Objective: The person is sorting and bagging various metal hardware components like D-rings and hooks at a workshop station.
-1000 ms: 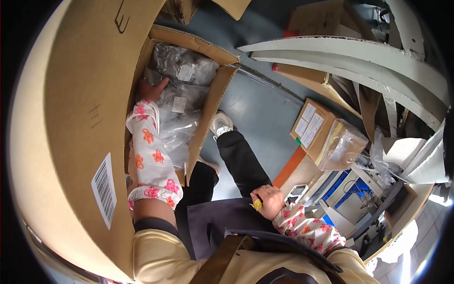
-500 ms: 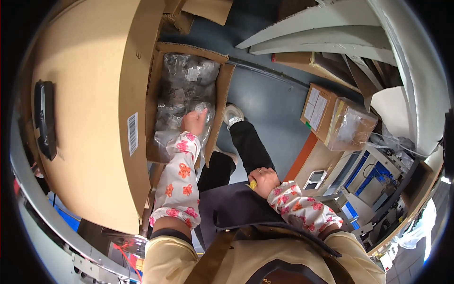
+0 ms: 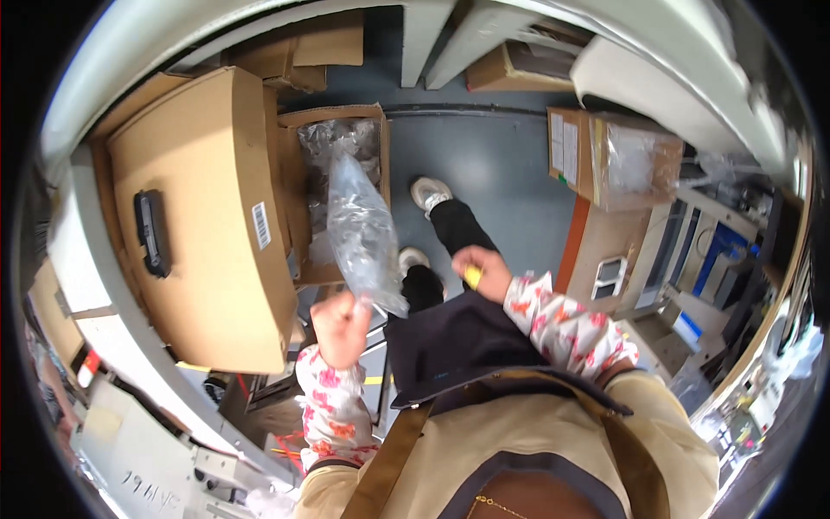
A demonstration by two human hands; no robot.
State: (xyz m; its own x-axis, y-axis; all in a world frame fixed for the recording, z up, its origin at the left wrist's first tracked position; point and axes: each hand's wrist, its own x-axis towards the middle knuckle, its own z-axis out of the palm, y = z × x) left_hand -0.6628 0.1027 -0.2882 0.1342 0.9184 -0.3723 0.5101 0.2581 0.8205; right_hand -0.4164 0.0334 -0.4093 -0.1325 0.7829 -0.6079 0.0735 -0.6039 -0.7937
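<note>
Grey floor (image 3: 484, 143) runs between stacked cardboard and pale metal framing. Far left, a large closed carton (image 3: 194, 164) carries a black oblong object (image 3: 150, 233) flat on its upper face, probably put there because that face is broad and within reach.

Just right of it stands an open box (image 3: 386, 160), its top facing the person, a placement that seems to suit reaching in from above. Crumpled clear packets (image 3: 350, 131) show inside; contents not legible through the film.

Left hand (image 3: 340, 329): near the box's closer end, forearm rising from the lower edge, fist closed with the fingers pinched on the end of a clear plastic bag (image 3: 361, 229). Bag extends from the fist toward the box and overlaps it in view; contact with box cannot be told. Gripping the end presumably leaves the bulk free and avoids squeezing it.

Right hand (image 3: 486, 270): in front of the dark apron (image 3: 458, 346), forearm angled in from lower right, fingers curled, away from the bag. Yellow piece (image 3: 473, 276) at the fingers; cannot tell whether gripped or worn.

Far right, another carton (image 3: 571, 151) sits beside a plastic-covered one (image 3: 640, 160).
</note>
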